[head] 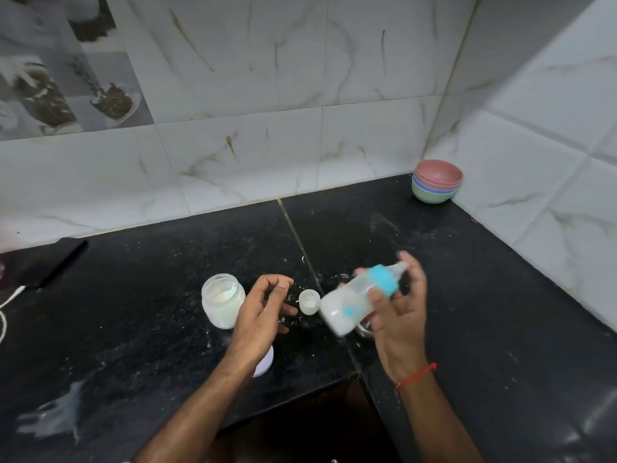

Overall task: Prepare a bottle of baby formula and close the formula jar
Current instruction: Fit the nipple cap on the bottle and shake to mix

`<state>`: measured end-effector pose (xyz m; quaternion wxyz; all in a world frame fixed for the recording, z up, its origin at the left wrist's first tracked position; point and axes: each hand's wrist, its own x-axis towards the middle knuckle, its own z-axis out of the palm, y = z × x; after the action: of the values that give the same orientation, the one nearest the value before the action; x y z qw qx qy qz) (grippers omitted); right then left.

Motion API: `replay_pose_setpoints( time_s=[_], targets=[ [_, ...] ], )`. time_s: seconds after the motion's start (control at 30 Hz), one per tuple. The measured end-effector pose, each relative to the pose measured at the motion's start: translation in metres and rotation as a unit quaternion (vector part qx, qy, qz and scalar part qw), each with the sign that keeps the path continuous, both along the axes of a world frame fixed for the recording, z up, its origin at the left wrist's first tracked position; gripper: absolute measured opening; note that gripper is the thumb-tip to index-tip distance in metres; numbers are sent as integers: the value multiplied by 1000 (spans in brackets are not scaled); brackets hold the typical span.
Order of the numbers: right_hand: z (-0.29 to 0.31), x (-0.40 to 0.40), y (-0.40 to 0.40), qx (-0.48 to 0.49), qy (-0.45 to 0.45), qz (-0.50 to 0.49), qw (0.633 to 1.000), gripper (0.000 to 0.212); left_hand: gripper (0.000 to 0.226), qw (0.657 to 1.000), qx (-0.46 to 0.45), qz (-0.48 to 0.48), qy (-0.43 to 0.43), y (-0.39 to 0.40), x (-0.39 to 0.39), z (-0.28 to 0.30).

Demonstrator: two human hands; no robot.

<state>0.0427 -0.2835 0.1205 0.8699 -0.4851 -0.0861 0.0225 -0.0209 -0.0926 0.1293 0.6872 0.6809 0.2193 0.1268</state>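
My right hand [399,315] grips a clear baby bottle [354,300] with a blue collar and teat, tilted with the teat up to the right; milky liquid fills its lower part and it is motion-blurred. My left hand [263,307] hovers empty above the counter, fingers curled apart. Just left of it stands the open glass formula jar [221,300], white powder and a scoop inside. Its pale lid [265,364] lies partly hidden under my left wrist. A small clear bottle cap [309,300] rests between my hands.
The black stone counter [150,329] is dusted with spilled powder. Stacked coloured bowls [437,181] sit in the far right corner against the tiled walls. A dark phone [50,262] with a white cable lies at the far left. A small metal object [365,329] shows under the bottle.
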Motion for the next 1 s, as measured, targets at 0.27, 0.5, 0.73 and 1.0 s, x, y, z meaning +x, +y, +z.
replay_pose_setpoints(
  time_s=[0.27, 0.5, 0.73, 1.0],
  targets=[
    [-4, 1, 11, -119, -29, 98, 988, 84, 14, 999, 14, -45, 0, 23, 8, 3],
    [10, 7, 36, 59, 50, -104, 992, 73, 15, 998, 10, -66, -6, 44, 11, 2],
    [14, 1, 42, 118, 41, -160, 979, 68, 14, 997, -5, -76, -11, 53, 11, -1],
    [15, -4, 42, 4, -11, -65, 998, 88, 14, 997, -3, -75, -2, 60, 6, -2]
  ],
)
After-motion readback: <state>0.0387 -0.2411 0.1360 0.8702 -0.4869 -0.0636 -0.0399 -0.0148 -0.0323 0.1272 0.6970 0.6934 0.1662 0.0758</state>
